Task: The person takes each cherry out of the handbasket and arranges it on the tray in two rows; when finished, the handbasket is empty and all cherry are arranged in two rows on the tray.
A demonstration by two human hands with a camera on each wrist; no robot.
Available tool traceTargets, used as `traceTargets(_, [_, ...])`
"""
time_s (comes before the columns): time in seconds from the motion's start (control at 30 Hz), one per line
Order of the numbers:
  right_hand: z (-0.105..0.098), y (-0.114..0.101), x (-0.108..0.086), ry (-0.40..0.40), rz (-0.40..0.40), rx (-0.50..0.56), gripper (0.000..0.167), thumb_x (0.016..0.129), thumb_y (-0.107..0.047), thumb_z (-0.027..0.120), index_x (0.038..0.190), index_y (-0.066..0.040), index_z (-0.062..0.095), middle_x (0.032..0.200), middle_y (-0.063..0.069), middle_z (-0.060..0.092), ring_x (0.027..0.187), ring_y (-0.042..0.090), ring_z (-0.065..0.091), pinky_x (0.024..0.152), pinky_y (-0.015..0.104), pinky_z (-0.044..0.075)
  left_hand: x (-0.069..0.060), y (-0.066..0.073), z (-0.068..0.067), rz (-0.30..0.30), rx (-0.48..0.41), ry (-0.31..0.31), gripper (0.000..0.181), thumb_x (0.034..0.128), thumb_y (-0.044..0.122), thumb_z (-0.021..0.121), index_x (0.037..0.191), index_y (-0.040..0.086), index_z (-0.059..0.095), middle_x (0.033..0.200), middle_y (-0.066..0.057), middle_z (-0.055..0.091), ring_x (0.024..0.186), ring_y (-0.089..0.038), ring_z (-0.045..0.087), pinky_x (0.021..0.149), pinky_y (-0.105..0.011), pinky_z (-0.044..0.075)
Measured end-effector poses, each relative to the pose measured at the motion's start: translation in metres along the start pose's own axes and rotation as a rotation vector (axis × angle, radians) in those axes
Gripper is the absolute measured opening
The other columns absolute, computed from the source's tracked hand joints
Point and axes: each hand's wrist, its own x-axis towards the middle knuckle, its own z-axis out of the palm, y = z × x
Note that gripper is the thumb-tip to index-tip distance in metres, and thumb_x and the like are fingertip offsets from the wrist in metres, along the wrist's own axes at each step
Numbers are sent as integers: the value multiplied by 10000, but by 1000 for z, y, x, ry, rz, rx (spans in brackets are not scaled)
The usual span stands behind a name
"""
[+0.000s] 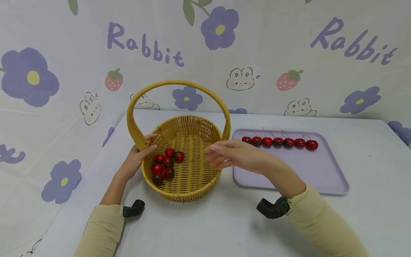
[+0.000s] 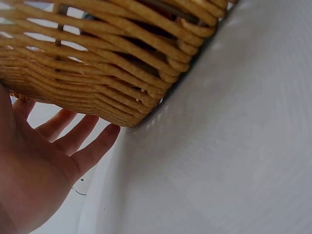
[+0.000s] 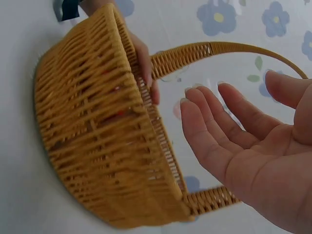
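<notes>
Seven cherries [image 1: 278, 142] are lying in a row along the far side of the lilac tray [image 1: 290, 175], and over to the left, a red cluster [image 1: 167, 162] is sitting inside the yellow wicker basket [image 1: 183, 197]! Left hand [image 1: 135, 160] is gripping that basket at the handle's [image 1: 178, 82] left foot, thumb over the rim; the left wrist view is revealing what the head view is hiding, four fingers spreading along the outer wall. Right hand [image 1: 236, 153] is hovering by the opposite rim, and its own wrist camera is showing the fingers released, gently bent, palm exposed, with cherries only glimmering red through the weave.
</notes>
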Motion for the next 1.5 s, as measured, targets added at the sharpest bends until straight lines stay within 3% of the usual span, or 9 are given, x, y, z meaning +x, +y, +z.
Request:
traceTargets(0.37, [18, 5, 41, -2, 112, -80, 414, 984, -357, 519, 1280, -73, 577, 1199, 151, 597, 1131, 331, 550, 887, 375, 493, 1, 4, 2, -19, -8, -3, 519, 973, 243, 535, 1426, 42, 383, 1472, -165, 345, 1308, -339, 360, 1055, -545, 271])
traceTargets(0.77, [33, 10, 76, 12, 217, -146, 460, 978, -391, 516, 1279, -51, 587, 1155, 156, 626, 1005, 254, 617, 821, 376, 524, 0, 6, 3, -12, 6, 2, 512, 976, 250, 533, 1420, 39, 391, 1480, -159, 339, 1330, -342, 339, 1056, -554, 265])
traceTargets(1.13, [51, 13, 93, 75, 368, -210, 470, 953, -398, 562, 1268, -50, 579, 1066, 108, 635, 913, 242, 646, 725, 369, 552, 0, 6, 1, -37, 4, 4, 531, 965, 287, 545, 1428, 76, 394, 1478, -134, 343, 1314, -330, 365, 1046, -539, 294])
traceTargets(1.5, [64, 20, 107, 70, 435, -141, 489, 942, -384, 589, 1259, -14, 550, 1005, 113, 606, 860, 257, 641, 630, 362, 563, -2, 6, 0, -34, 7, 13, 524, 965, 280, 545, 1422, 68, 400, 1480, -129, 336, 1320, -334, 354, 1039, -551, 297])
